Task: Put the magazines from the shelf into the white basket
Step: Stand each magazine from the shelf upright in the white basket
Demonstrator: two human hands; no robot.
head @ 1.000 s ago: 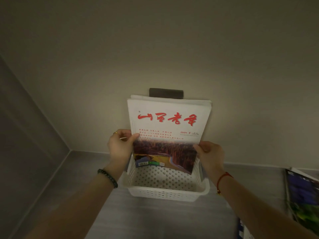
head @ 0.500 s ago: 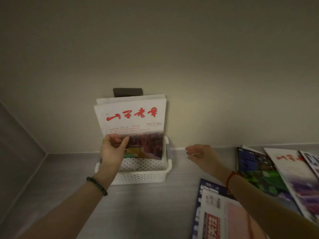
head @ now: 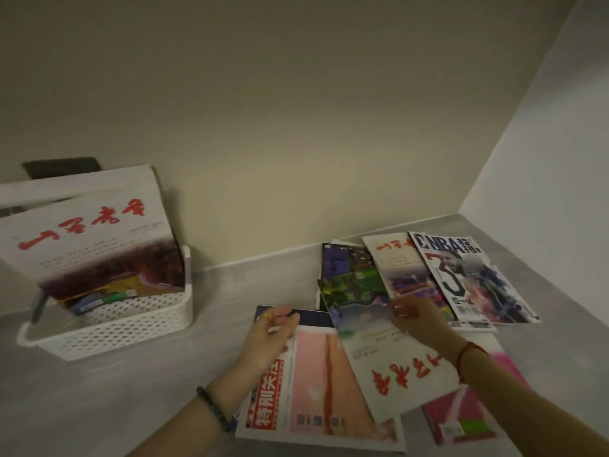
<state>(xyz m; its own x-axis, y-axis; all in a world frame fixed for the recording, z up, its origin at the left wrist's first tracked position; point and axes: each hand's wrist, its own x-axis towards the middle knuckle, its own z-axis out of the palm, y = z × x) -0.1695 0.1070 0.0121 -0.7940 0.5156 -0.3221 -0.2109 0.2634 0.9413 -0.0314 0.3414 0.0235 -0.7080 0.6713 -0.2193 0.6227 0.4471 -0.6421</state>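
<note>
The white basket (head: 131, 324) stands at the left on the grey shelf, with magazines upright in it; the front one (head: 89, 232) is white with red characters. Several magazines lie spread at the right. My right hand (head: 418, 319) has its fingers curled over the far edge of a white magazine (head: 395, 364) that lies upside down. My left hand (head: 270, 334) rests at the top edge of a pink magazine (head: 323, 380), with thumb and fingers close together; whether it grips is unclear.
Behind my hands lie an NBA magazine (head: 471, 278), a white one with red title (head: 398, 262) and a dark green-purple one (head: 352, 275). A magenta magazine (head: 461, 413) lies at the lower right. The side wall (head: 543, 159) closes the shelf on the right.
Both hands left the magazine standing in the basket and moved right to the spread magazines. The view swung right, so the basket now sits at the left.
</note>
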